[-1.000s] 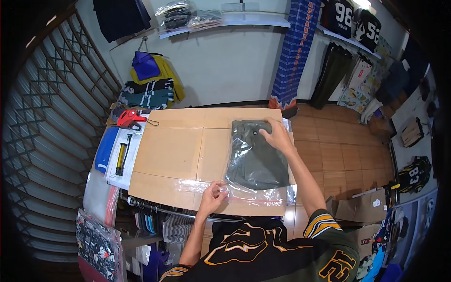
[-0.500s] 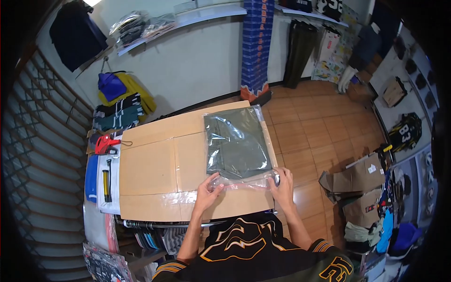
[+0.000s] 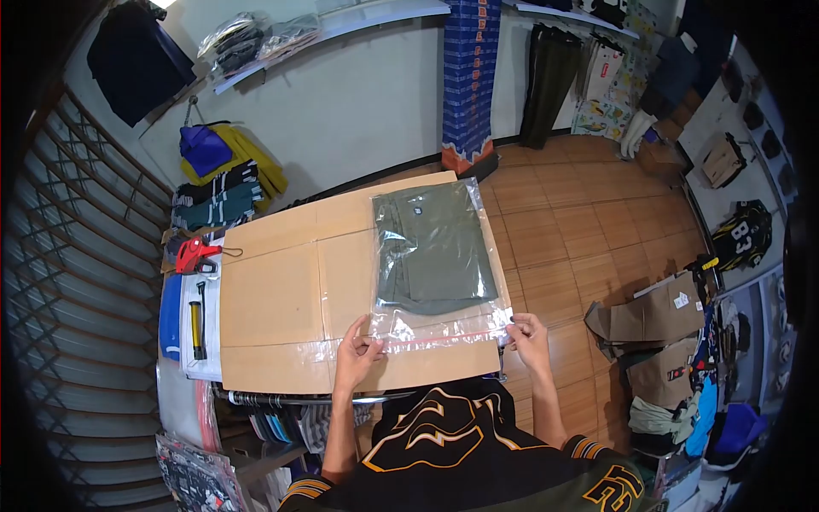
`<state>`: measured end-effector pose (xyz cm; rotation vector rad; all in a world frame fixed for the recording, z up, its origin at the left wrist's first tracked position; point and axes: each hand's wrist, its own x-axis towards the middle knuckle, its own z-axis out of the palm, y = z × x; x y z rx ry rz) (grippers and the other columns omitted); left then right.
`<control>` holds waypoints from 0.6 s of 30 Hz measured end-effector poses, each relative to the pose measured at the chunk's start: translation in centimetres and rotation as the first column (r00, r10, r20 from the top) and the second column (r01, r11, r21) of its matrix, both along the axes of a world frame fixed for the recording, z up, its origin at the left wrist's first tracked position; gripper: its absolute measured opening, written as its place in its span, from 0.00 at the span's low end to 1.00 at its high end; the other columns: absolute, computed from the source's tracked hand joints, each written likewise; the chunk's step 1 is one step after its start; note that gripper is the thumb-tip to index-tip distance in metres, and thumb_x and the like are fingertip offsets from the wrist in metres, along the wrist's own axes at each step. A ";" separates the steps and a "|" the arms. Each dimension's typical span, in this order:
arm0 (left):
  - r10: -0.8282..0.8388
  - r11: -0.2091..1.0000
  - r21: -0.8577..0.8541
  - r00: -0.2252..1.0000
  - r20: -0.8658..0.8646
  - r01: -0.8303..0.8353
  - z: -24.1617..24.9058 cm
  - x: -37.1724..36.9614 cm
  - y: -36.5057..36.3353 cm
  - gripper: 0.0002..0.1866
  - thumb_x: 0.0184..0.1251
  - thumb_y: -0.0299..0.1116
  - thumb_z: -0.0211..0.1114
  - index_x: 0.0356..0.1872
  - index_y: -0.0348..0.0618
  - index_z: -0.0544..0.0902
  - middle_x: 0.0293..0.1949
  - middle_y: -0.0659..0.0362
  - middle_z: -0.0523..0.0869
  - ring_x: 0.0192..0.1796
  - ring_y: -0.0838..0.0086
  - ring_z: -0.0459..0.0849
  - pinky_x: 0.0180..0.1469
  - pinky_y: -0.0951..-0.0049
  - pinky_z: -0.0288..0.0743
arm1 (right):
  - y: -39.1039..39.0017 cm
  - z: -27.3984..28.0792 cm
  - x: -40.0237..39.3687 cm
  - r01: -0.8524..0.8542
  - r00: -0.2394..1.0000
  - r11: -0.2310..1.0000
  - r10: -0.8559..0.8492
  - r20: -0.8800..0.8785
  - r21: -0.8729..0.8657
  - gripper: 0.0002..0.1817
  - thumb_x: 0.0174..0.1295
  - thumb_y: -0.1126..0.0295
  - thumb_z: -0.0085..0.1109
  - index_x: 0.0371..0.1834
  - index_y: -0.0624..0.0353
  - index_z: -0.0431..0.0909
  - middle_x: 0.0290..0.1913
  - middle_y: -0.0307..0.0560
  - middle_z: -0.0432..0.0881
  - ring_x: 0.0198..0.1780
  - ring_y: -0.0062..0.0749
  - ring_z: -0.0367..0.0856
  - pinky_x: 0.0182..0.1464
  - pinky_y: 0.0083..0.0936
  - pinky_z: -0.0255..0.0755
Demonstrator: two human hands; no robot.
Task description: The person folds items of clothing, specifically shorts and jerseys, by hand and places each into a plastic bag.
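Observation:
A folded olive-green garment point(image 3: 439, 247) lies inside a clear plastic bag point(image 3: 435, 328) on a cardboard sheet. The bag's near end, with a pinkish-red strip across it, lies flatter and stretched toward me. My left hand point(image 3: 357, 352) pinches the near left corner of the bag between thumb and fingers. At the near right corner, my right hand point(image 3: 529, 337) holds the bag in a similar pinch, close to the cardboard's right edge. Some fingertips are hard to make out.
The cardboard sheet point(image 3: 269, 299) covers the table. On its left are a red tape dispenser point(image 3: 198, 254) and a yellow-and-black tool, perhaps a hand pump point(image 3: 197, 328). Hanging clothes are below the near edge. Brown cartons point(image 3: 653, 316) stand on the floor to the right.
Both hands have moved apart, drawing the bag's near end out wider and flatter. The garment inside looks smoother. The camera view has shifted slightly.

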<state>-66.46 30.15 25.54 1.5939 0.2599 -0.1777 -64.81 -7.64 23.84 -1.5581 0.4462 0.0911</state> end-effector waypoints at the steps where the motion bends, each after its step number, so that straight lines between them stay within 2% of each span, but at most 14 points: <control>1: 0.033 0.999 -0.020 0.999 0.000 -0.033 -0.3 -0.3 0.1 0.34 0.72 0.22 0.66 0.76 0.37 0.62 0.38 0.52 0.89 0.41 0.70 0.90 0.44 0.72 0.88 | -0.1 0.3 0.0 -0.006 1.000 1.000 0.006 -0.005 -0.002 0.15 0.65 0.77 0.66 0.54 0.65 0.76 0.32 0.45 0.86 0.29 0.22 0.83 0.27 0.18 0.72; 6: 0.116 0.993 -0.031 0.993 -0.011 -0.117 -0.3 -1.2 -0.4 0.34 0.74 0.22 0.64 0.76 0.36 0.60 0.34 0.54 0.87 0.40 0.70 0.90 0.43 0.71 0.89 | -0.2 0.9 0.1 -0.041 0.999 0.999 0.042 -0.007 0.017 0.16 0.64 0.76 0.68 0.53 0.63 0.75 0.32 0.44 0.86 0.29 0.22 0.82 0.26 0.17 0.71; 11: 0.168 0.985 -0.033 0.986 -0.007 -0.168 -0.3 -1.4 -0.6 0.29 0.74 0.22 0.64 0.72 0.34 0.65 0.31 0.59 0.84 0.39 0.70 0.90 0.42 0.72 0.88 | 0.0 0.8 0.2 -0.058 0.998 0.998 0.058 0.022 0.007 0.15 0.64 0.76 0.67 0.50 0.62 0.73 0.33 0.43 0.86 0.29 0.21 0.82 0.25 0.17 0.69; 13: 0.163 0.986 -0.026 0.987 0.007 -0.163 -0.3 -1.3 -0.5 0.27 0.74 0.22 0.63 0.70 0.34 0.65 0.32 0.56 0.86 0.39 0.70 0.90 0.43 0.72 0.88 | 0.1 0.9 0.2 -0.057 0.998 0.998 0.057 0.034 0.010 0.15 0.64 0.76 0.67 0.49 0.61 0.72 0.33 0.43 0.86 0.29 0.20 0.81 0.24 0.17 0.69; 16: 0.171 0.985 -0.020 0.985 0.024 -0.170 -0.4 -1.4 -0.7 0.24 0.74 0.21 0.63 0.66 0.35 0.66 0.34 0.53 0.87 0.39 0.70 0.90 0.43 0.72 0.88 | 0.1 0.4 0.1 -0.060 0.998 0.998 0.061 0.027 -0.028 0.15 0.63 0.78 0.67 0.47 0.60 0.70 0.34 0.44 0.86 0.30 0.20 0.81 0.28 0.17 0.71; 18: 0.185 0.983 -0.020 0.982 0.030 -0.184 -0.7 -1.3 -0.9 0.22 0.73 0.21 0.64 0.64 0.35 0.67 0.34 0.53 0.86 0.39 0.70 0.90 0.43 0.72 0.88 | 0.1 -0.9 0.2 -0.059 0.983 0.998 0.054 0.174 0.022 0.15 0.63 0.80 0.67 0.46 0.60 0.69 0.36 0.46 0.85 0.34 0.20 0.81 0.36 0.16 0.74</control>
